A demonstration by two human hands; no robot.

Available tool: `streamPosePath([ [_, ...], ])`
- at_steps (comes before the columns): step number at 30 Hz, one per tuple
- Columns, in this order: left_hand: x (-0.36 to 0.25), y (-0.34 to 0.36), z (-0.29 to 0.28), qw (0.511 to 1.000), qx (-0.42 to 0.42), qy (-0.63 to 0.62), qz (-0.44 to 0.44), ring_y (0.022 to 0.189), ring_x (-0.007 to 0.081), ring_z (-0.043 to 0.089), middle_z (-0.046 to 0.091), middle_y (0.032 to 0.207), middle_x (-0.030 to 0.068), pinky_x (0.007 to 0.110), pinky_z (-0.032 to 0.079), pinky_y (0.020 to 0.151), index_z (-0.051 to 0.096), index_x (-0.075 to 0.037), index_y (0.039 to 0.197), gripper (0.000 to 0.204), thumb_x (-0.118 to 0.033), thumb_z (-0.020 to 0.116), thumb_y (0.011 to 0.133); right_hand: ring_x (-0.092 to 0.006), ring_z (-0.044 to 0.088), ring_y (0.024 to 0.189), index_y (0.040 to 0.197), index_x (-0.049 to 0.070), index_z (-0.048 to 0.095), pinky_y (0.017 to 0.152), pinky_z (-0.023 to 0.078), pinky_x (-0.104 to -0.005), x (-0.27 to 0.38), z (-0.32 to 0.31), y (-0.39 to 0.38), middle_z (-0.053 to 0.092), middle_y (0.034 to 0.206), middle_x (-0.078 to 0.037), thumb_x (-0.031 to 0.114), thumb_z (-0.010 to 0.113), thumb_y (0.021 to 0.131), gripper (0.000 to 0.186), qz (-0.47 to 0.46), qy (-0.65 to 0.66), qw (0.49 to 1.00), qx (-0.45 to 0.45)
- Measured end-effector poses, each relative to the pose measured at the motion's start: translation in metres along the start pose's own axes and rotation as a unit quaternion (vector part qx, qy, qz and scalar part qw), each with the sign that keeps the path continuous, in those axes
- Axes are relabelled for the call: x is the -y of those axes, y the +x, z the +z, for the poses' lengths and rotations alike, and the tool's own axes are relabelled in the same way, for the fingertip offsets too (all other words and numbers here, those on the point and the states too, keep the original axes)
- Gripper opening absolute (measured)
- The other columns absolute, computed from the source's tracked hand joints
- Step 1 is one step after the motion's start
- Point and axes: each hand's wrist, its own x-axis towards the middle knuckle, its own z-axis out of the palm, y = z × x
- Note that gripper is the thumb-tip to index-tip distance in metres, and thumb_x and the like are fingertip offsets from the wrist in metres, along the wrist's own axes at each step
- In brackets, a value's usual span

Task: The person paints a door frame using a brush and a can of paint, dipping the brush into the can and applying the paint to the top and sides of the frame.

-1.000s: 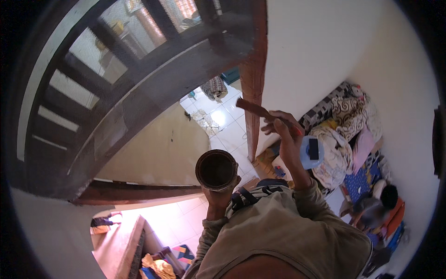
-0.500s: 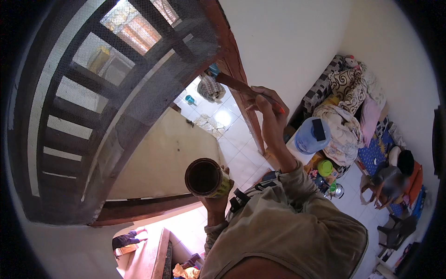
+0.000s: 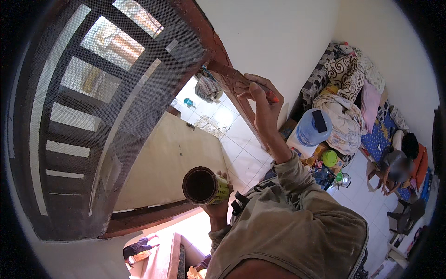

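Observation:
My left hand (image 3: 217, 207) is wrapped round an open, cylindrical can (image 3: 200, 185), dark inside and yellow-green outside. My right hand (image 3: 260, 100) grips a brush (image 3: 223, 69) with a red-tipped handle. The brush head is raised against or very close to the reddish-brown wooden frame (image 3: 211, 44), near the corner below a mesh-covered slatted panel (image 3: 65, 139); exact contact is unclear. Beneath that panel is a doorway showing a white tiled floor (image 3: 234, 144) beyond.
Bedding (image 3: 341, 116) is piled along the right wall (image 3: 362, 23), beside a blue water jug (image 3: 311, 130), a green container (image 3: 329, 158) and a kettle. A person (image 3: 390, 169) is low beside it. Another person (image 3: 139, 249) is partly visible near a ledge (image 3: 167, 255) at lower left.
My right hand and brush have risen leftward toward the upper corner of the frame. The can sits further left in view, and the whole view has shifted.

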Motion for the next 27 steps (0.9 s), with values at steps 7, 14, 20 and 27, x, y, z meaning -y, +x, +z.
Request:
streamPosePath([
  [7, 0.001, 0.009, 0.007, 0.997, -0.063, -0.050, 0.002, 0.145, 0.0435, 0.038, 0.042, 0.155, 0.0224, 0.065, 0.041, 0.109, 0.044, -0.011, 0.152, 0.088, -0.076, 0.047, 0.092, -0.0127, 0.068, 0.091, 0.120, -0.005, 0.068, 0.078, 0.056, -0.0282, -0.033, 0.001, 0.039, 0.073, 0.106, -0.012, 0.010, 0.058, 0.104, 0.025, -0.015, -0.023, 0.999, 0.029],
  [14, 0.002, 0.008, 0.004, 0.995, -0.091, 0.020, 0.026, 0.141, 0.0428, 0.043, 0.045, 0.152, 0.0224, 0.064, 0.045, 0.105, 0.046, -0.011, 0.149, 0.084, -0.074, 0.048, 0.094, -0.0122, 0.065, 0.085, 0.122, 0.000, 0.069, 0.078, 0.054, -0.0288, -0.012, 0.009, 0.021, 0.072, 0.108, -0.011, 0.006, 0.061, 0.099, 0.025, -0.059, -0.082, 0.995, -0.013],
  [20, 0.002, 0.013, 0.004, 0.997, -0.072, -0.032, 0.004, 0.142, 0.0432, 0.041, 0.044, 0.153, 0.0221, 0.064, 0.044, 0.106, 0.046, -0.013, 0.150, 0.083, -0.073, 0.049, 0.093, -0.0211, 0.071, 0.089, 0.124, 0.002, 0.067, 0.075, 0.055, -0.0286, -0.023, 0.036, 0.016, 0.069, 0.110, -0.016, -0.003, 0.069, 0.091, 0.033, -0.257, -0.322, 0.904, 0.114],
  [27, -0.005, 0.016, 0.002, 0.997, -0.059, -0.054, 0.000, 0.147, 0.0446, 0.033, 0.040, 0.157, 0.0225, 0.068, 0.040, 0.108, 0.043, -0.015, 0.153, 0.083, -0.073, 0.048, 0.094, -0.0186, 0.072, 0.094, 0.119, -0.005, 0.068, 0.081, 0.055, -0.0275, 0.012, 0.010, 0.010, 0.071, 0.105, -0.014, 0.002, 0.063, 0.098, 0.023, -0.127, -0.194, 0.961, 0.152],
])
